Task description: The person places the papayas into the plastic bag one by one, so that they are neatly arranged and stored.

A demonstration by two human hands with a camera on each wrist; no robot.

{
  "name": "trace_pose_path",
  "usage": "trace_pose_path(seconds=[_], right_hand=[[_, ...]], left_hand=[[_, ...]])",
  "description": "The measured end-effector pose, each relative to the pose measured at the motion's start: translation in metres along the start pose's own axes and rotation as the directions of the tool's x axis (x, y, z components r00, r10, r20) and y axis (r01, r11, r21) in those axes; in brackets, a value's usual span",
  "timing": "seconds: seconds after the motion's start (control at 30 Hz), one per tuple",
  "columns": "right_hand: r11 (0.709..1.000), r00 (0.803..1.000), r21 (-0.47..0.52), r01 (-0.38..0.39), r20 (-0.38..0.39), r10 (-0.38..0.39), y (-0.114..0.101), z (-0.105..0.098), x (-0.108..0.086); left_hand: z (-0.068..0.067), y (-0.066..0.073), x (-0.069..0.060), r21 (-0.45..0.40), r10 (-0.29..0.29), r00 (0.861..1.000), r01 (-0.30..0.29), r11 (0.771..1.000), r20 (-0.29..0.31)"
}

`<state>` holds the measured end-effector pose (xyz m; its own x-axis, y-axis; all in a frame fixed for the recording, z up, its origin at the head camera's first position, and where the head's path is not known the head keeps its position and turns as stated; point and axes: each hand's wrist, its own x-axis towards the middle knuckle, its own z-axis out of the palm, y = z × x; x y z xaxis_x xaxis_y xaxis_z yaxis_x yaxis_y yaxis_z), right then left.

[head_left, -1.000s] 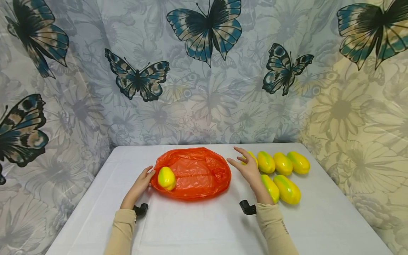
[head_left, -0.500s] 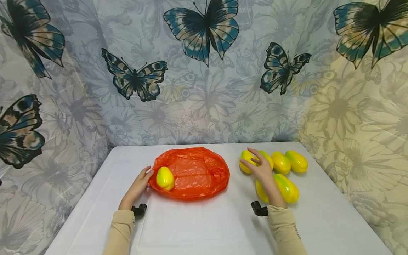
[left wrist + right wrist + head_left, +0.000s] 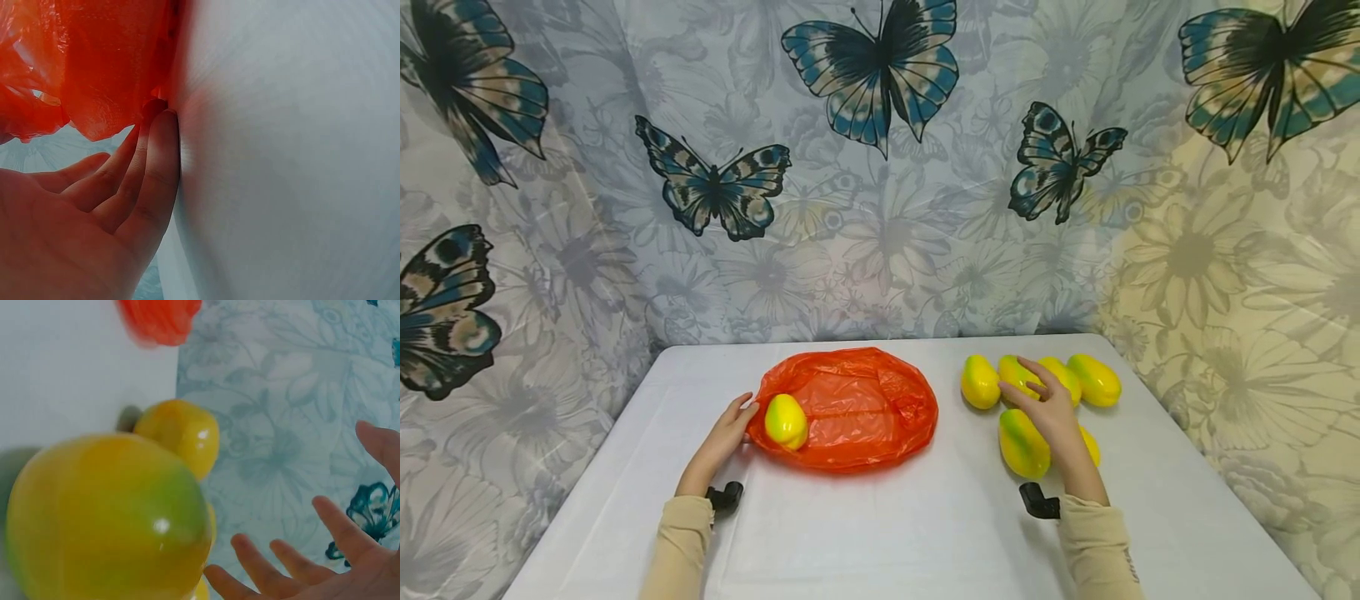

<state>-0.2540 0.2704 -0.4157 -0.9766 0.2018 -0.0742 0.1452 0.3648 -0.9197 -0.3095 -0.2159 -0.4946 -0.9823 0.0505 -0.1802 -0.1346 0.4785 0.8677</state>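
Observation:
A red plastic bag lies spread on the table with one yellow-green mango in its left part. My left hand is at the bag's left edge; in the left wrist view, the extended fingers touch the bag's underside near the tabletop. Over the mangoes at the right, my right hand hovers with spread fingers and holds nothing. A mango stands just left of its wrist, and it partly hides others. That hand shows beside a large mango in the right wrist view.
The back row of mangoes includes one at its left end and one at its right end. A white cloth covers the table. Behind its far edge hangs a butterfly-patterned curtain.
My right hand has moved rightward from beside the bag, across the mangoes, uncovering the leftmost ones. My left hand has stayed at the bag's edge.

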Motion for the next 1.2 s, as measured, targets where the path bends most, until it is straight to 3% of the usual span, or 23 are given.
trace_pose_path(seconds=[0.77,1.2], right_hand=[[0.995,0.988,-0.054,-0.087,-0.135,0.08,0.035,-0.038,-0.011],[0.988,0.98,-0.051,-0.148,-0.145,0.139,0.052,-0.048,-0.013]], left_hand=[[-0.001,0.0,0.0,0.005,0.01,1.0,-0.01,1.0,0.0],[0.0,-0.001,0.0,-0.005,0.012,1.0,-0.012,1.0,-0.005]])
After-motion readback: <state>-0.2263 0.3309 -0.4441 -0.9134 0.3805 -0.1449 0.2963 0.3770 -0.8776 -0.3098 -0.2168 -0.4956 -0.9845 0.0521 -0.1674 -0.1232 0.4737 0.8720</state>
